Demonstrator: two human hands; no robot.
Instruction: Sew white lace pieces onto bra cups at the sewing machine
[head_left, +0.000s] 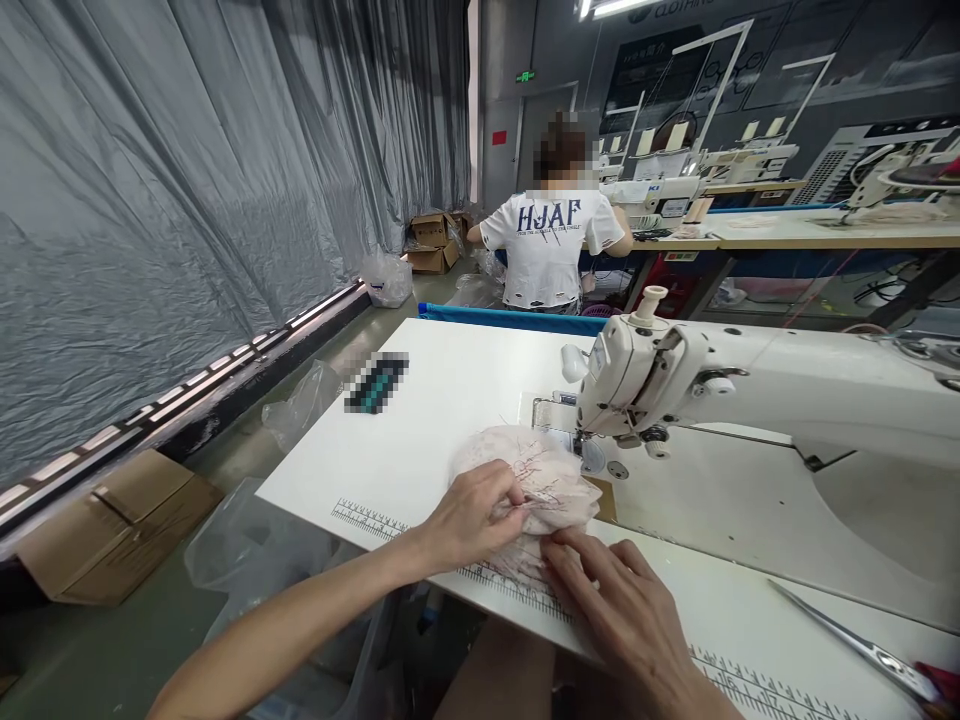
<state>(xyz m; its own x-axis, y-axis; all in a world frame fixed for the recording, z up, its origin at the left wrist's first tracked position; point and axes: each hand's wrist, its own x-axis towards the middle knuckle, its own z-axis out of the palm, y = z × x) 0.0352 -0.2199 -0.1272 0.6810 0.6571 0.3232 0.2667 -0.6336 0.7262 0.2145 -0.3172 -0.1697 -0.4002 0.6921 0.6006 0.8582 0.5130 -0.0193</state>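
A bunched piece of sheer, pale pink fabric [551, 465] with loose reddish threads lies on the white sewing table, just in front of the needle area. My left hand [480, 512] pinches a fold of it between thumb and fingers. Against the near edge of the fabric, my right hand [619, 595] has its fingers curled down, gripping the cloth; its fingertips are partly hidden in it. The sewing machine [622, 385] stands beyond and to the right of both hands, its presser foot close to the fabric's far edge.
Scissors [847, 635] lie on the table at right. Ruler markings [367, 518] run along the front edge, and a blurred dark object [376, 383] sits at far left. Cardboard boxes [116, 525] and plastic bags stand on the floor. A person in a white shirt [555, 245] sits ahead.
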